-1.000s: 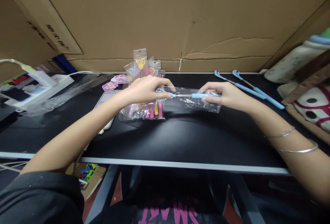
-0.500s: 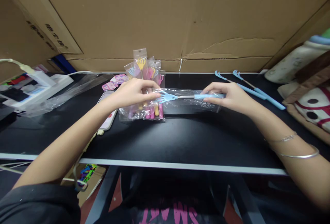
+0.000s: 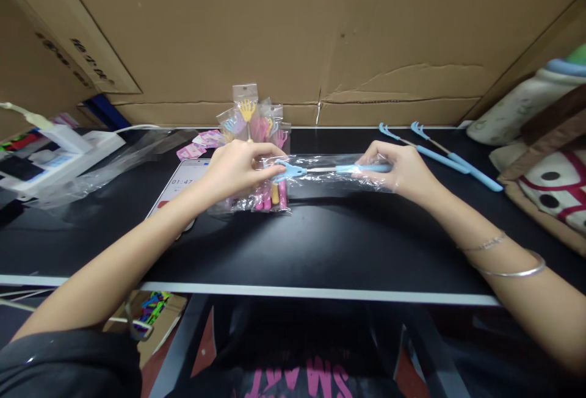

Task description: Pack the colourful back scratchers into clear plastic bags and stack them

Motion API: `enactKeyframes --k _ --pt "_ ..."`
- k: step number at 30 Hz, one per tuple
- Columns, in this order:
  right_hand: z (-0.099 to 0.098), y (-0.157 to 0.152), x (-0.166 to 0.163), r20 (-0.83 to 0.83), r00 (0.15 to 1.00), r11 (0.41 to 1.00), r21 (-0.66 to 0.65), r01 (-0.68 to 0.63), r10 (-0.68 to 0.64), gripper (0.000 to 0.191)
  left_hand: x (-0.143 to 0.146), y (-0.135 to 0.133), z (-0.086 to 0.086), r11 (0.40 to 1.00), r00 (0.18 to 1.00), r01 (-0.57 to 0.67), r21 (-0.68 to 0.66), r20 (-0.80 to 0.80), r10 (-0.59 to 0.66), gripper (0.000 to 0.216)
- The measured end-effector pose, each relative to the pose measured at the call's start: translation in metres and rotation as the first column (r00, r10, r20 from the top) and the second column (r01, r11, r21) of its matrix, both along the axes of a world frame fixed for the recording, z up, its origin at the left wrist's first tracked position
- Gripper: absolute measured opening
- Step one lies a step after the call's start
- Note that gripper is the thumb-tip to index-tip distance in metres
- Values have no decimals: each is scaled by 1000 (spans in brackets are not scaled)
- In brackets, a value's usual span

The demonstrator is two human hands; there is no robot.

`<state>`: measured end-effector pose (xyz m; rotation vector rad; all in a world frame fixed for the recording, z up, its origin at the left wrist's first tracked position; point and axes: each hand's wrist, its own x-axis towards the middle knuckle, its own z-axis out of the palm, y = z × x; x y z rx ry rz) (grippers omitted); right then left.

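A light blue back scratcher lies level inside a clear plastic bag, held above the desk. My left hand is closed in a pinch at its claw end, thumb on top. At the other end my right hand is closed on the handle and the film around it; the fingers' undersides are hidden. Behind my left hand, several bagged back scratchers in yellow, pink and blue lie in a pile. Two unbagged blue back scratchers rest to the right of my right hand.
A phone lies partly under my left forearm, near small pink cards. At left are a white power strip and loose plastic film. A bottle and a bag stand at right. Cardboard walls the back.
The bagged back scratcher has shifted slightly left within the view. My right hand has turned a little, its fingers now over the handle's end with film bunched at them. My left hand keeps its pinch.
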<state>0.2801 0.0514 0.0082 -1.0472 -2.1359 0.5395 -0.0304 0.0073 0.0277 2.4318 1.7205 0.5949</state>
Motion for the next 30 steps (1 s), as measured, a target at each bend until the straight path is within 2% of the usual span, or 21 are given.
enactKeyframes --k 10,17,25,30 --pt "4 -7 -4 4 1000 999 -49 7 -7 36 2 -4 2 1000 1000 -16 7 2 16 31" --pt "10 0 5 -58 996 969 -232 -81 69 35 1 -3 4 1000 998 -6 -16 56 7 33" --pt "7 6 8 -164 986 993 -114 -11 -8 29 -2 -2 5 1000 993 5 -31 116 -2 36" --pt "6 0 1 -264 964 988 -135 -78 40 35 0 -5 6 999 996 24 -42 85 -20 32"
